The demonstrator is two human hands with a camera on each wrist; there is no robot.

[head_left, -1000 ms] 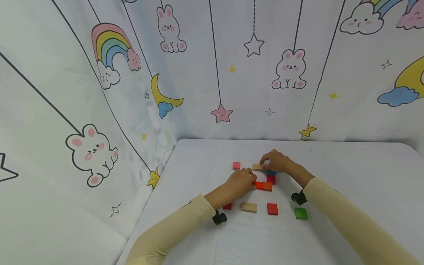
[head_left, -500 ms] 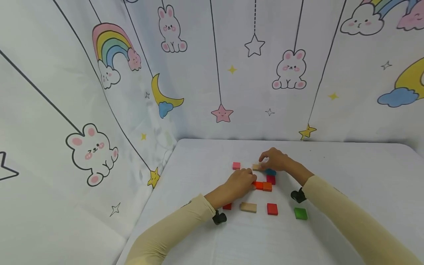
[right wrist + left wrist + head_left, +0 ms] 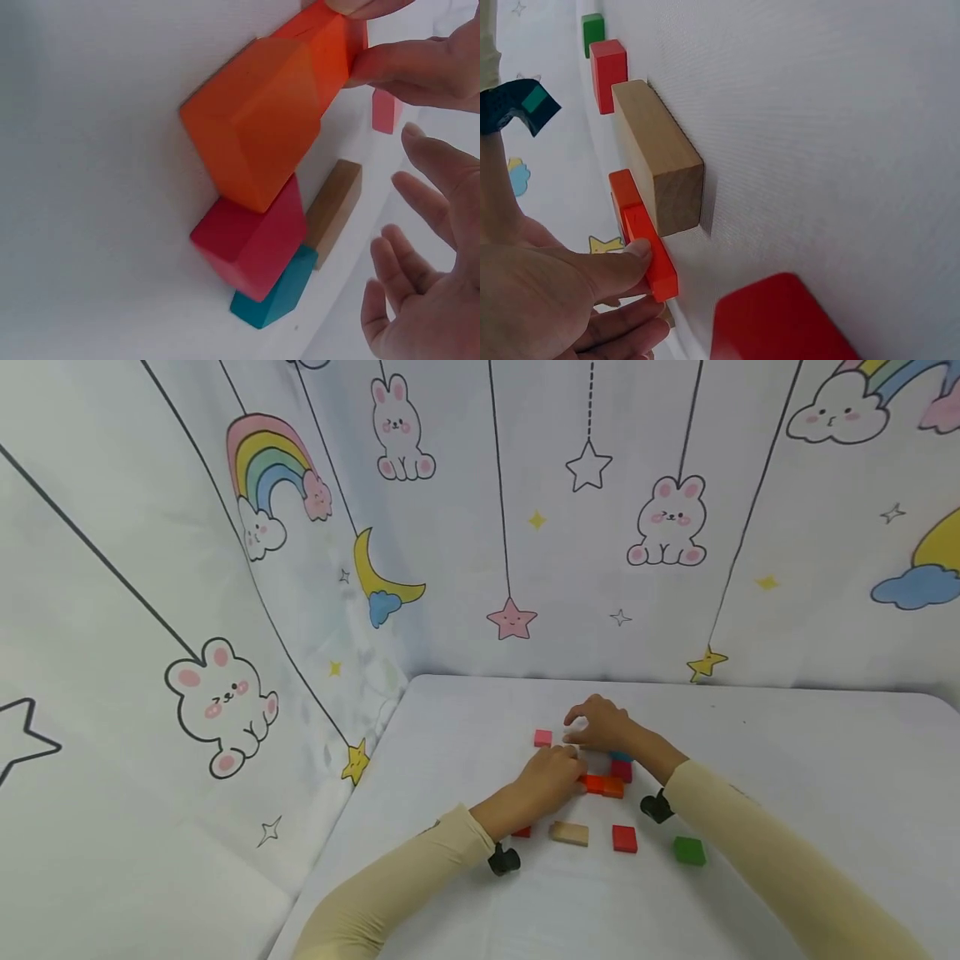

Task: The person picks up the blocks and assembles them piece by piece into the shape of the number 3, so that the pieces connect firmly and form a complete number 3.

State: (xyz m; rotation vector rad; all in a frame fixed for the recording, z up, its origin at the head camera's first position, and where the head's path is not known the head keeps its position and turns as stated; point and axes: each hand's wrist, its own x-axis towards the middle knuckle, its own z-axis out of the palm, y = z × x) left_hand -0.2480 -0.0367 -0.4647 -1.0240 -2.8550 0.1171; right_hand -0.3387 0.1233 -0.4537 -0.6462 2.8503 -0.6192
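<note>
My left hand point(image 3: 551, 777) pinches the end of a red-orange block point(image 3: 651, 255) between thumb and fingers. That block lies end to end with an orange block point(image 3: 255, 112). A crimson block point(image 3: 259, 232) touches the orange one, and a teal block point(image 3: 281, 292) and a wooden block point(image 3: 335, 206) continue the bent line. Above this far side, my right hand point(image 3: 603, 724) is held with loosely spread fingers and nothing between them. It is apart from the wooden block, which the hands mostly hide in the head view. A pink block point(image 3: 543, 738) lies left of its fingertips.
On the near side of the white table point(image 3: 810, 777) lie another wooden block point(image 3: 570, 833), a red block point(image 3: 625, 838) and a green block point(image 3: 689, 851). A further red block point(image 3: 522, 832) is partly covered by the left wrist. A patterned curtain hangs behind.
My right hand has come away from the far wooden block and shifted left towards the pink block. The left hand stays at the red-orange block. The head view has turned slightly left.
</note>
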